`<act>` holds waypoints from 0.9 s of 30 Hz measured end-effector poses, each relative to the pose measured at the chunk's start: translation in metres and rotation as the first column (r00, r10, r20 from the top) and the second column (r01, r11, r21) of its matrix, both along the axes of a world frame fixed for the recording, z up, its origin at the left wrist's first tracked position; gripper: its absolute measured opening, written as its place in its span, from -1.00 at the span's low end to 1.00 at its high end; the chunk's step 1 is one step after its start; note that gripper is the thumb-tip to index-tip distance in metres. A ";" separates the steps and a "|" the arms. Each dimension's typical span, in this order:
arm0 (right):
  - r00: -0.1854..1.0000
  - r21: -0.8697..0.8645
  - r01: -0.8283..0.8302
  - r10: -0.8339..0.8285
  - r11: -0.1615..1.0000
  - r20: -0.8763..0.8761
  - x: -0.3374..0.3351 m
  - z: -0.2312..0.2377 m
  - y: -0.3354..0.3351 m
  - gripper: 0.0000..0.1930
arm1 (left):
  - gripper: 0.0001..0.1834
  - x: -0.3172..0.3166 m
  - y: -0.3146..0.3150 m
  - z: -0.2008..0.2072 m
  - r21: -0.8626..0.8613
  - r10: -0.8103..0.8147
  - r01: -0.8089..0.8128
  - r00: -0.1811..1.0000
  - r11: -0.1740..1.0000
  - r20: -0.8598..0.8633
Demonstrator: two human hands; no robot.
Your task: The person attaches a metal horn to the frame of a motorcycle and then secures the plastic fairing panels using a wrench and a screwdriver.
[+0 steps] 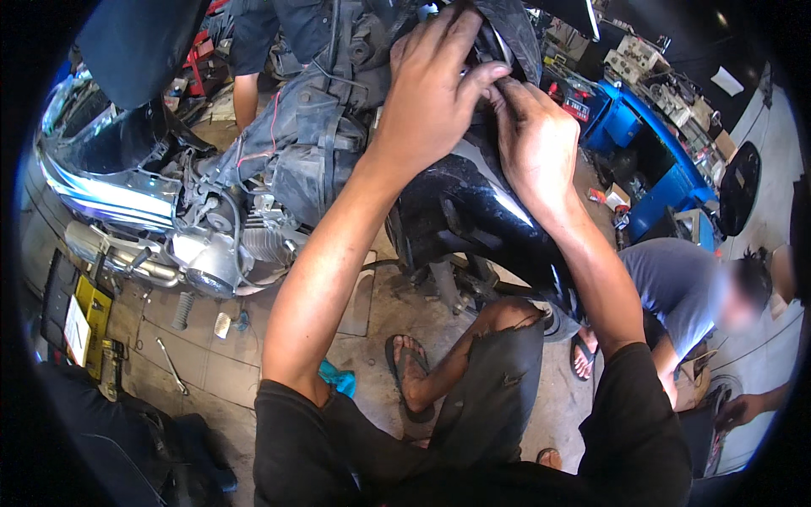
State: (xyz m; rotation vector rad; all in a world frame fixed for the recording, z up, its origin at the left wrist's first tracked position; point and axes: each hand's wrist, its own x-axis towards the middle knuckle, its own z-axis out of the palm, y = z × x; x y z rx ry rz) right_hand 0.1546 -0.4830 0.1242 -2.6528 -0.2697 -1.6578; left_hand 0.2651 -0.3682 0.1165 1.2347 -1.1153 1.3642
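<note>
Both my hands reach up to the front of a partly stripped motorcycle (308,182), just above its glossy black front fender (460,198). My left hand (431,97) curls its fingers over a dark part, the thumb stretching toward my other hand. Close beside it, my right hand (541,139) is closed in a pinch at the same spot. What the fingers grip is hidden by the hands and dark bodywork. A thin red wire (269,139) lies along the exposed frame, left of my forearm. Lower down shows the finned engine cylinder (270,241).
A person in a grey shirt (672,291) bends down at the right, near a blue metal cabinet (655,152). Another person's leg (245,101) stands behind the motorcycle. On the tiled floor lie a wrench (172,367) and a teal cloth (338,378). A yellow-and-black case (97,317) sits far left.
</note>
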 end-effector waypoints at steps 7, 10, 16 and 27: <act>1.000 -0.005 -0.003 0.004 1.000 0.031 -0.001 -0.001 -0.004 -0.83 | -0.52 -0.015 -0.004 0.007 -0.064 -0.066 0.054 0.977 0.996 -0.201; 0.996 0.023 -0.049 0.047 0.999 0.074 0.005 0.000 -0.003 -0.85 | -0.57 -0.013 -0.008 0.009 -0.093 -0.022 0.003 0.978 0.996 -0.207; 0.988 0.086 -0.136 0.129 0.987 0.084 0.006 -0.002 -0.007 -0.86 | -0.60 -0.011 -0.008 0.009 -0.131 -0.156 0.132 0.967 0.983 -0.200; 0.996 0.178 -0.063 0.051 0.982 0.075 0.003 0.001 -0.004 -0.88 | -0.55 -0.007 -0.011 0.005 -0.172 -0.392 0.356 0.877 0.919 -0.279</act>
